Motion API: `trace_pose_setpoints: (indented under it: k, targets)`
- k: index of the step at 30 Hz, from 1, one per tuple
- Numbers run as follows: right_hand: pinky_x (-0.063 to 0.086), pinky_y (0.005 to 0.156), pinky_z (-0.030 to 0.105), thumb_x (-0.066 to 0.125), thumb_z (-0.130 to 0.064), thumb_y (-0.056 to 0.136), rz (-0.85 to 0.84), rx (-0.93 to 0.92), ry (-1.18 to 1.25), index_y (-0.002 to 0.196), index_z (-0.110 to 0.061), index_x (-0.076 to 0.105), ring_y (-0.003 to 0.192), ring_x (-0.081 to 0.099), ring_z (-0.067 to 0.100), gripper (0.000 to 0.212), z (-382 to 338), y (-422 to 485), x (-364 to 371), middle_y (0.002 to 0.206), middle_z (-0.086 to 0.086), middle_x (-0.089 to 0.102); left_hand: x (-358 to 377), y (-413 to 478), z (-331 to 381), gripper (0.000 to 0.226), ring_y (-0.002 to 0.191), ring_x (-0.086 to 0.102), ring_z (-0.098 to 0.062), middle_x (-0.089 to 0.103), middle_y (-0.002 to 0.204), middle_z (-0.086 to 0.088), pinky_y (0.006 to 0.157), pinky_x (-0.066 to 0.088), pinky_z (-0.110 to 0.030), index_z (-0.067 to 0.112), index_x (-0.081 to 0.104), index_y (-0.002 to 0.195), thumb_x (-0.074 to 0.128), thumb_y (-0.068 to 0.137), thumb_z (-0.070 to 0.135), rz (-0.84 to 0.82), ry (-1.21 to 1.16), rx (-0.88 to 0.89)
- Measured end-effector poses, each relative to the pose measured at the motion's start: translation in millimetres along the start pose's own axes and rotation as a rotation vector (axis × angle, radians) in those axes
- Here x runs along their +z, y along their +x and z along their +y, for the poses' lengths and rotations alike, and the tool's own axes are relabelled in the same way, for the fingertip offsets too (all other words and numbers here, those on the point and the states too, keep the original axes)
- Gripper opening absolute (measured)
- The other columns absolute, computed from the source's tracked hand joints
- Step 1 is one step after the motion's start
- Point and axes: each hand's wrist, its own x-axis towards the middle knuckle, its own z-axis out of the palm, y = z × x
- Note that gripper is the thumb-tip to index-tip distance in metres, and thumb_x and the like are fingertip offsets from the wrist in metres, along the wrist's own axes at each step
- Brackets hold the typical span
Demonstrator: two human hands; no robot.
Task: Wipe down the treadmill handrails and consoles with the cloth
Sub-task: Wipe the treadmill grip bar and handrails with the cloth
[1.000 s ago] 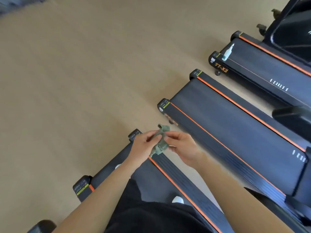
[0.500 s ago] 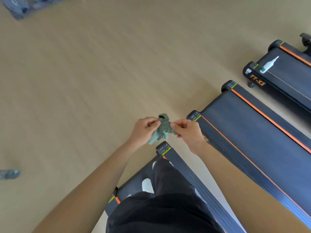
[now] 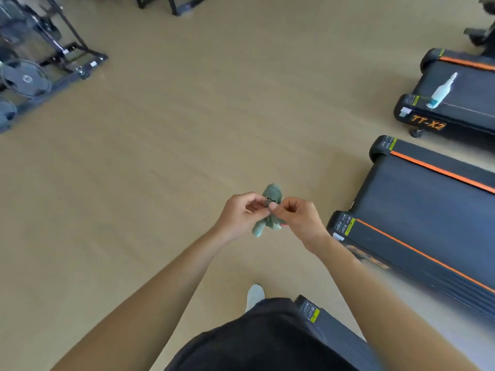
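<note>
Both hands (left (image 3: 241,214), right (image 3: 297,218)) pinch the cloth (image 3: 269,210).

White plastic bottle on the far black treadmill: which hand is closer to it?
Right. The right hand pinches the crumpled green cloth on the side toward the white bottle; the left hand pinches it on the far side, farther from the bottle.
</note>
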Motion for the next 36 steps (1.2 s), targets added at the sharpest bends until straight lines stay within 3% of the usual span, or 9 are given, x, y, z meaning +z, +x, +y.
trace_pose_setpoints:
  k: [3, 6, 12, 16, 19, 22, 28, 31, 36]
  targets:
    - [0.051, 0.065, 0.036, 0.083, -0.033, 0.083, 0.069, 0.000, 0.015, 0.073, 0.003, 0.059, 0.063, 0.055, 0.018, 0.044, 20, 67, 5, 0.068, 0.017, 0.061, -15, 85, -33, 0.008, 0.083, 0.069, -0.010, 0.077, 0.093, -0.001, 0.081, 0.058, -0.030, 0.018, 0.076, 0.098, 0.077, 0.090, 0.020, -0.070, -0.015, -0.007]
    - [0.053, 0.058, 0.028, 0.087, -0.021, 0.079, 0.200, 0.027, -0.012, 0.069, -0.003, 0.057, 0.057, 0.059, 0.016, 0.036, 12, 115, -2, 0.079, 0.024, 0.068, -25, 147, -41, 0.006, 0.081, 0.068, -0.012, 0.073, 0.090, -0.005, 0.075, 0.056, -0.028, 0.017, 0.073, 0.097, 0.070, 0.095, 0.013, -0.097, -0.086, -0.014]
    - [0.057, 0.054, 0.030, 0.083, -0.001, 0.077, 0.352, 0.139, -0.070, 0.075, -0.007, 0.056, 0.062, 0.065, 0.018, 0.028, -17, 209, -25, 0.074, 0.018, 0.066, -33, 265, -34, 0.013, 0.072, 0.056, -0.007, 0.066, 0.085, -0.003, 0.073, 0.045, -0.024, 0.014, 0.071, 0.094, 0.068, 0.091, 0.026, -0.231, -0.043, -0.011]
    - [0.057, 0.055, 0.029, 0.075, 0.002, 0.084, 0.405, 0.144, -0.089, 0.101, -0.012, 0.072, 0.062, 0.064, 0.015, 0.022, -35, 286, -37, 0.078, 0.017, 0.068, -39, 363, -28, 0.020, 0.079, 0.060, -0.009, 0.068, 0.093, -0.004, 0.077, 0.049, -0.026, 0.017, 0.072, 0.089, 0.071, 0.084, 0.037, -0.275, -0.026, 0.015]
    - [0.059, 0.058, 0.029, 0.070, -0.005, 0.090, 0.480, 0.167, -0.074, 0.094, -0.011, 0.076, 0.064, 0.063, 0.014, 0.009, -50, 343, -51, 0.076, 0.009, 0.070, -37, 440, -17, 0.023, 0.076, 0.061, -0.010, 0.069, 0.083, 0.003, 0.076, 0.050, -0.032, 0.016, 0.068, 0.086, 0.070, 0.084, 0.039, -0.350, -0.050, 0.004]
    - [0.059, 0.061, 0.029, 0.069, -0.009, 0.094, 0.562, 0.195, 0.039, 0.085, -0.005, 0.073, 0.069, 0.067, 0.014, 0.010, -72, 392, -71, 0.075, 0.007, 0.068, -29, 504, 5, 0.016, 0.075, 0.059, -0.009, 0.067, 0.082, 0.004, 0.075, 0.048, -0.028, 0.021, 0.063, 0.085, 0.066, 0.087, 0.036, -0.410, -0.070, 0.035]
    - [0.061, 0.066, 0.032, 0.067, -0.017, 0.097, 0.727, 0.216, 0.361, 0.087, 0.001, 0.065, 0.078, 0.069, 0.019, 0.020, -108, 474, -149, 0.080, 0.009, 0.069, 14, 632, 61, 0.011, 0.075, 0.059, -0.012, 0.067, 0.083, -0.007, 0.074, 0.049, -0.034, 0.019, 0.064, 0.088, 0.066, 0.098, 0.024, -0.519, 0.036, 0.091]
    - [0.059, 0.064, 0.034, 0.066, -0.017, 0.097, 0.806, 0.172, 0.446, 0.090, 0.009, 0.062, 0.075, 0.067, 0.024, 0.028, -116, 515, -201, 0.081, 0.017, 0.066, 55, 692, 95, 0.006, 0.070, 0.055, -0.009, 0.063, 0.076, 0.001, 0.068, 0.046, -0.026, 0.021, 0.065, 0.093, 0.063, 0.099, 0.023, -0.571, 0.075, 0.144]
    - [0.059, 0.060, 0.034, 0.066, -0.012, 0.096, 0.856, 0.110, 0.376, 0.089, 0.018, 0.056, 0.070, 0.067, 0.024, 0.032, -126, 596, -329, 0.078, 0.019, 0.066, 154, 803, 163, 0.027, 0.091, 0.064, -0.010, 0.068, 0.100, -0.001, 0.078, 0.053, -0.024, 0.017, 0.066, 0.110, 0.068, 0.086, 0.029, -0.887, -0.016, 0.085]
